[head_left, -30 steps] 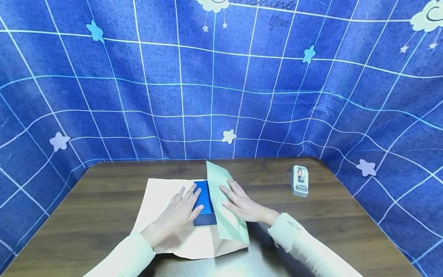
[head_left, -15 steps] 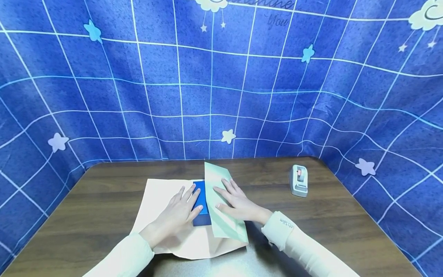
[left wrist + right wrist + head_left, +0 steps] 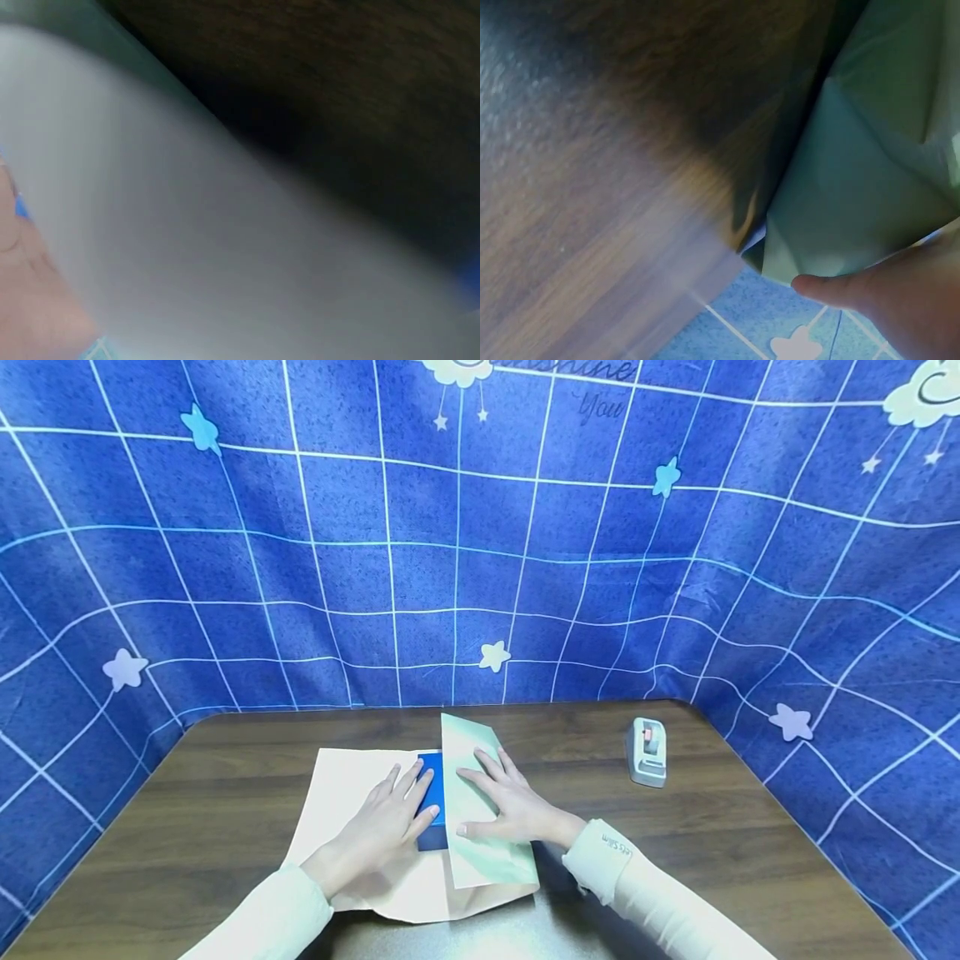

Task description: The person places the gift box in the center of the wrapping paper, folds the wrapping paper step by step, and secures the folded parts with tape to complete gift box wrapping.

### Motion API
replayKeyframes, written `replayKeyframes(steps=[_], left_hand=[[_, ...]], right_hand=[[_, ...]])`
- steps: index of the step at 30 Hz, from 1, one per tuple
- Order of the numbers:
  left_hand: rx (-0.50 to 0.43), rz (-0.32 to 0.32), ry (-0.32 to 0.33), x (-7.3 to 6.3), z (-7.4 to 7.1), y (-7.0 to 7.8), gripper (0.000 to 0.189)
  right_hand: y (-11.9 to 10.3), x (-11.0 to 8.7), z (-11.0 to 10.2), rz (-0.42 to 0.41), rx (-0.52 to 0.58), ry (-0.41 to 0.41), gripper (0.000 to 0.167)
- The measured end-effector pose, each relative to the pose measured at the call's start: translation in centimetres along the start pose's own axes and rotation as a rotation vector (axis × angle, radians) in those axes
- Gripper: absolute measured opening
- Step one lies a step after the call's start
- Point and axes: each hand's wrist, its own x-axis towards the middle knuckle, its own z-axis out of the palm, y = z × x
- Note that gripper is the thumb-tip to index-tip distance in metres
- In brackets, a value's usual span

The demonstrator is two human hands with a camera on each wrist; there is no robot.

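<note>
Left hand (image 3: 381, 821) spread on blue box (image 3: 432, 837), right hand (image 3: 516, 803) spread on paper (image 3: 467, 750). Risk: light left pressure could let box slip, leaving paper crooked.

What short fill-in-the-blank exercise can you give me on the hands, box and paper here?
1. The left hand touches a box whose colour is ____.
2. The right hand rests on a paper flap whose upper side is pale ____.
3. The small pale gadget lies nearer the ____ hand.

Missing words: blue; green; right.
</note>
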Motion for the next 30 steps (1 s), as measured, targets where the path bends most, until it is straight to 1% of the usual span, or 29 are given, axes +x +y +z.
replayKeyframes(steps=[4,7,14,19,23,30], left_hand=[[-0.006,0.006,-0.001,0.0,0.0,0.0,0.057],[-0.009,0.014,0.004,-0.1,0.0,0.0,0.057],[0.002,0.015,0.006,0.0,0.1,-0.1,0.057],[-0.015,0.006,0.003,0.0,0.1,-0.2,0.058],[-0.026,-0.012,0.001,0.1,0.1,0.0,0.059],[-0.067,-0.081,0.01,0.3,0.0,0.9,0.065]], right_hand=[[0.0,0.0,-0.1,0.006,-0.01,-0.033,0.083],[-0.1,0.1,-0.1,0.004,-0.017,-0.04,0.086],[-0.5,0.3,0.2,-0.021,-0.047,0.0,0.084],[-0.7,0.4,0.3,-0.019,-0.055,0.001,0.083],[-0.7,0.5,0.3,-0.013,-0.038,-0.007,0.082],[-0.9,0.3,0.1,0.0,-0.018,-0.016,0.081]])
